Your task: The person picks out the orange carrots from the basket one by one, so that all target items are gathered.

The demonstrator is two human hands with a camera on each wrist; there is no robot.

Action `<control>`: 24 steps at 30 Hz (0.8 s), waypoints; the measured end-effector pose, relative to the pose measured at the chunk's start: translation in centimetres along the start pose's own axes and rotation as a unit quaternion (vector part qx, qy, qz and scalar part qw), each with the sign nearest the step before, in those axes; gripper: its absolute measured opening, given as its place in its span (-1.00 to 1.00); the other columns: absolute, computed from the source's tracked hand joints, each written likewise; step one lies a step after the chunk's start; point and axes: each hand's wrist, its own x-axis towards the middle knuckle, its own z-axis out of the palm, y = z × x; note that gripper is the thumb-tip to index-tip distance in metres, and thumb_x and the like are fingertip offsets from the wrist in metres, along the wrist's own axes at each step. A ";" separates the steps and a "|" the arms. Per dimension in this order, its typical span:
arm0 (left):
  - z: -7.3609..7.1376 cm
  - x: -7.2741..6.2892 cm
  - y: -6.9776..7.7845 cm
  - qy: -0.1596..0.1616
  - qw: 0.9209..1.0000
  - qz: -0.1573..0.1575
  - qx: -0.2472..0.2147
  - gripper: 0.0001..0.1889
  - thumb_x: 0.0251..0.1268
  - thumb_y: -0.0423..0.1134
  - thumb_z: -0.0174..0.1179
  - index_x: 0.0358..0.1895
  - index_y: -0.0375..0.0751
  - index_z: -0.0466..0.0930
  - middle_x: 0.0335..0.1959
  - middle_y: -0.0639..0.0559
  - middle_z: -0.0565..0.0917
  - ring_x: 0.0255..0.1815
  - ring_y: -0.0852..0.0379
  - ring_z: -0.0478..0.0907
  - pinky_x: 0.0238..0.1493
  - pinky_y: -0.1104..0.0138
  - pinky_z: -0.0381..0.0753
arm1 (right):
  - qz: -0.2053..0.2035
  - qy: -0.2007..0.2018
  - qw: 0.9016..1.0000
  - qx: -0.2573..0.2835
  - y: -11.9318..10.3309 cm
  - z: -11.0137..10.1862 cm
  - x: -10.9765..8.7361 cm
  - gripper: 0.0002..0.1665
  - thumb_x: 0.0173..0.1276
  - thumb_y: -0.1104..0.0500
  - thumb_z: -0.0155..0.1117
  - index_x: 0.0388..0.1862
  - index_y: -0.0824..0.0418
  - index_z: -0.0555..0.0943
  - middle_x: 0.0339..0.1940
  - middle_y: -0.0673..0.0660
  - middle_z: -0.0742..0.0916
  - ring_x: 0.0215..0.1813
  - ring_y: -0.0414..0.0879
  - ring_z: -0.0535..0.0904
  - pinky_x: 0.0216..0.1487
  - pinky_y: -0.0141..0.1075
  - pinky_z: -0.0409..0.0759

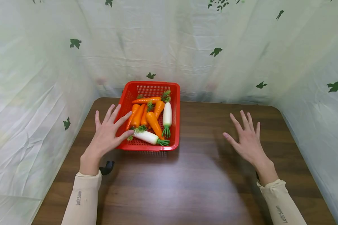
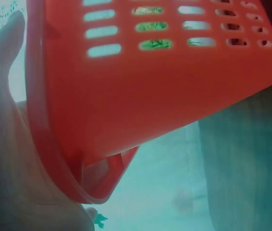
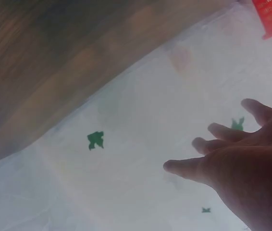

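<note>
A red plastic basket (image 1: 176,125) stands at the back of the table, left of centre. Inside lie several orange carrots (image 1: 154,123) with green tops and two white radishes (image 1: 167,115) with green stems. My left hand (image 1: 107,134) is spread over the basket's left front corner, thumb and forefinger overlapping the rim in the head view. In the left wrist view the slotted basket wall (image 2: 150,86) fills much of the picture, with the hand right by its rim. Far to the right, my right hand (image 1: 248,140) hovers over the table with fingers spread, holding nothing.
The brown wooden table (image 1: 197,175) has rounded back corners. Pale curtains (image 1: 186,40) with green leaf-like prints hang behind it and along both sides. A black strap (image 1: 107,167) shows at the left wrist, and both forearms wear cream sleeves (image 1: 83,197).
</note>
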 end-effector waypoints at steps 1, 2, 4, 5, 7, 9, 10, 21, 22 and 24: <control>0.0 0.1 -0.1 0.002 1.000 0.002 -0.002 -0.18 0.38 0.37 0.16 0.65 0.23 0.27 0.74 -0.18 0.04 0.76 -0.24 -0.19 0.58 -0.42 -0.56 | 0.000 -0.001 1.000 0.003 -0.1 0.0 0.0 -0.01 0.54 -0.37 0.16 0.78 -0.20 0.01 0.80 0.20 -0.06 0.79 0.24 -0.30 0.57 0.54 -0.41; 0.0 0.2 -0.1 0.005 1.000 0.005 -0.005 -0.19 0.38 0.37 0.16 0.65 0.22 0.28 0.74 -0.18 0.05 0.75 -0.24 -0.18 0.58 -0.42 -0.55 | 0.000 -0.001 1.000 0.005 -0.2 0.0 0.1 -0.02 0.54 -0.36 0.16 0.77 -0.19 0.01 0.80 0.20 -0.06 0.79 0.25 -0.29 0.57 0.54 -0.40; -0.1 0.3 -0.3 0.008 1.000 0.006 -0.010 -0.19 0.39 0.36 0.16 0.64 0.20 0.29 0.73 -0.19 0.06 0.75 -0.25 -0.16 0.58 -0.44 -0.52 | -0.001 -0.002 1.000 0.006 -0.4 0.1 0.1 -0.03 0.55 -0.36 0.15 0.77 -0.18 0.02 0.80 0.21 -0.04 0.79 0.26 -0.27 0.58 0.54 -0.37; -0.1 0.4 -0.3 0.008 1.000 0.006 -0.013 -0.20 0.39 0.36 0.15 0.64 0.20 0.29 0.73 -0.19 0.06 0.75 -0.26 -0.16 0.58 -0.45 -0.50 | -0.001 -0.002 1.000 0.008 -0.5 0.1 0.1 -0.03 0.55 -0.36 0.15 0.77 -0.17 0.03 0.80 0.21 -0.04 0.79 0.26 -0.26 0.58 0.54 -0.36; 0.0 0.5 -0.5 0.006 1.000 0.003 -0.019 -0.20 0.40 0.37 0.13 0.64 0.19 0.29 0.73 -0.19 0.06 0.74 -0.26 -0.15 0.57 -0.46 -0.48 | -0.002 -0.001 1.000 0.011 -0.7 0.2 0.2 -0.04 0.55 -0.35 0.16 0.77 -0.16 0.05 0.80 0.22 -0.02 0.78 0.27 -0.23 0.58 0.54 -0.33; 0.0 0.7 -0.6 0.002 1.000 0.000 -0.028 -0.20 0.41 0.38 0.12 0.64 0.18 0.29 0.74 -0.20 0.05 0.74 -0.27 -0.15 0.56 -0.47 -0.48 | -0.003 -0.002 1.000 0.015 -0.9 0.2 0.2 -0.04 0.56 -0.34 0.16 0.77 -0.15 0.05 0.79 0.23 -0.01 0.78 0.28 -0.21 0.58 0.55 -0.32; 0.0 0.7 -0.6 0.000 0.999 -0.002 -0.032 -0.20 0.42 0.38 0.12 0.64 0.18 0.29 0.74 -0.20 0.05 0.74 -0.27 -0.15 0.56 -0.47 -0.48 | -0.002 -0.003 1.000 0.018 -1.0 0.2 0.2 -0.05 0.56 -0.34 0.16 0.77 -0.15 0.05 0.79 0.22 0.00 0.78 0.27 -0.21 0.58 0.54 -0.32; 0.2 1.4 -1.3 -0.004 0.995 -0.023 -0.101 -0.26 0.46 0.23 0.17 0.65 0.20 0.28 0.75 -0.18 0.02 0.75 -0.24 -0.18 0.59 -0.44 -0.49 | -0.011 -0.013 0.998 0.055 -2.8 0.8 0.9 -0.09 0.59 -0.30 0.15 0.76 -0.13 0.08 0.77 0.26 0.08 0.77 0.29 -0.14 0.60 0.52 -0.23; 0.3 1.4 -1.4 -0.004 0.994 -0.024 -0.105 -0.26 0.46 0.23 0.17 0.65 0.20 0.28 0.75 -0.18 0.02 0.75 -0.24 -0.18 0.59 -0.43 -0.49 | -0.011 -0.013 0.998 0.057 -2.9 0.9 1.0 -0.09 0.59 -0.30 0.16 0.76 -0.12 0.09 0.77 0.26 0.08 0.77 0.28 -0.14 0.60 0.51 -0.23; 0.4 1.4 -1.6 -0.003 0.993 -0.025 -0.111 -0.27 0.47 0.22 0.18 0.64 0.20 0.29 0.75 -0.17 0.02 0.75 -0.23 -0.17 0.59 -0.43 -0.47 | -0.010 -0.011 0.998 0.061 -3.2 1.0 1.1 -0.09 0.59 -0.29 0.16 0.76 -0.11 0.10 0.77 0.25 0.10 0.77 0.29 -0.11 0.61 0.51 -0.21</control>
